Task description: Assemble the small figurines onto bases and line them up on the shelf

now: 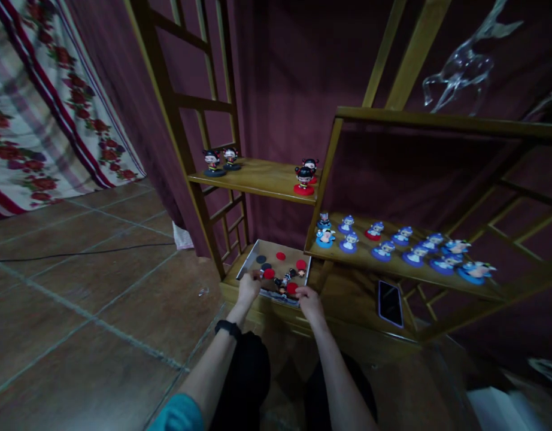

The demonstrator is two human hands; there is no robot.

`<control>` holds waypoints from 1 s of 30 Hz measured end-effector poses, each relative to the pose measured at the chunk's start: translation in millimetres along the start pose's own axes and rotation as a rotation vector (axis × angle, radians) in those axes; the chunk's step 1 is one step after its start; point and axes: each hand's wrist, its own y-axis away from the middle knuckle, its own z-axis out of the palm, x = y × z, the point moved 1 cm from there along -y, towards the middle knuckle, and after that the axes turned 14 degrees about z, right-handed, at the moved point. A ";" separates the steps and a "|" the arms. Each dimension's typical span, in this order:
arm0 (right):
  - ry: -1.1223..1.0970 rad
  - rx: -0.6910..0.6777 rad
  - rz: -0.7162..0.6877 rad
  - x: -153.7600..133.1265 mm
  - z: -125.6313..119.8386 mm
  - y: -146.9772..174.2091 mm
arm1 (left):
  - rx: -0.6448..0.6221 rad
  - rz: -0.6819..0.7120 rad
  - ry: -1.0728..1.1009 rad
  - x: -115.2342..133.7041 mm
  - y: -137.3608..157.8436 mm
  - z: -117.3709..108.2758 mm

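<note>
A shallow cardboard box (249,261) stands on the lowest shelf in front of me. Inside lie red round bases (280,256), dark grey round bases (261,259) and several small black-haired figurines (301,273). My left hand (249,288) is closed at the box's left front corner, its fingertips over the inside; what they pinch is too small to make out. At the right front corner, the fingers of my right hand (310,304) are closed at the edge of a red round base (292,288).
Black-haired figurines on bases (212,163) stand in pairs at both ends of the middle shelf (262,175). Several blue-and-white figurines (384,250) fill the right shelf. Below it lies a phone (390,303). A clear glass deer (464,69) stands on top.
</note>
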 end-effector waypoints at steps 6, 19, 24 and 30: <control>0.164 0.072 0.012 -0.6 -6.1 -8.1 | -0.004 -0.053 -0.014 -3.4 -32.3 4.6; 0.429 0.099 -0.048 -11.9 -8.9 -7.8 | -0.268 0.195 -0.217 14.1 -58.4 74.5; 0.530 0.095 -0.101 -13.6 -8.5 -4.0 | -0.162 0.114 -0.356 -13.6 -78.7 48.9; 0.578 0.081 -0.126 -14.4 -13.0 -1.2 | -0.159 0.072 -0.400 -34.0 -91.5 43.2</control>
